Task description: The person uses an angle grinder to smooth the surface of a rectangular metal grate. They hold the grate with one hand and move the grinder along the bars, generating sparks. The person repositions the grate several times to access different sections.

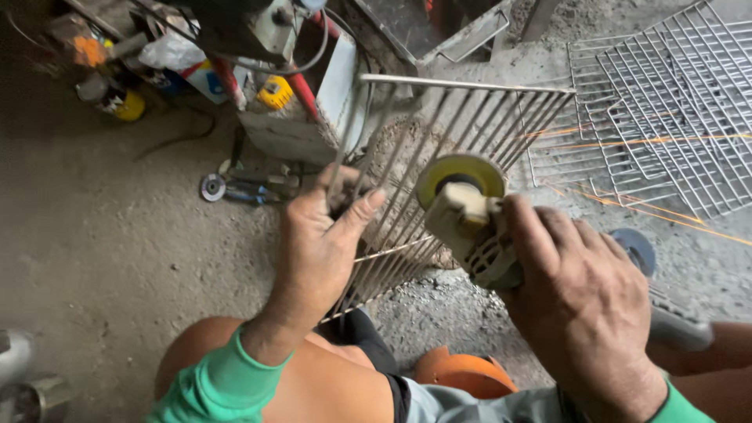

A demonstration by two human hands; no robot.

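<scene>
The left hand [317, 251] is closing its grip on the bars of a wire rack [439, 168], holding it upright over the knees. The right hand [583, 301] is wrapping tight around an angle grinder [470, 223], whose yellowish disc is sitting right against the rack just beside the left thumb. Orange sparks [627, 145] are streaking off right, over a stack of wire grids [674, 102] lying on the dusty floor [117, 235].

grinder body: mostly hidden under the right hand [583, 301]
stacked wire grids [666, 110]: cut off at 2 o'clock
metal object [19, 384]: cropped, blurred at 8 o'clock
</scene>
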